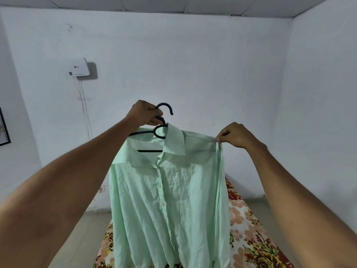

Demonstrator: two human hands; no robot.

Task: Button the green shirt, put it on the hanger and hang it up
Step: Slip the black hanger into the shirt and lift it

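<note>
Head view showed both forearms stretched forward and up, holding the green shirt (170,200) in the air before a pale wall (193,64). The left hand (144,115) had its fingers curled tight round the neck of the black hanger (160,130), just below the hook, which curved up and to the right above the knuckles. The right hand (236,135) was raised to about the same height, its thumb and fingertips pressed together on a fold of cloth at the shirt's shoulder seam, pulling that shoulder out to the side; the other fingers were bent in toward the palm. The hanger's left shoulder bar and lower crossbar showed dark through and beside the open collar, while its right side lay hidden under the cloth. The shirt hung down from the hanger with its front toward the camera, the placket closed along the visible buttons, the cloth creased. Below and behind it lay a bed with a flowered cover (249,229). A small white box (79,69) with thin wires hanging from it was fixed on the wall at the left.
</note>
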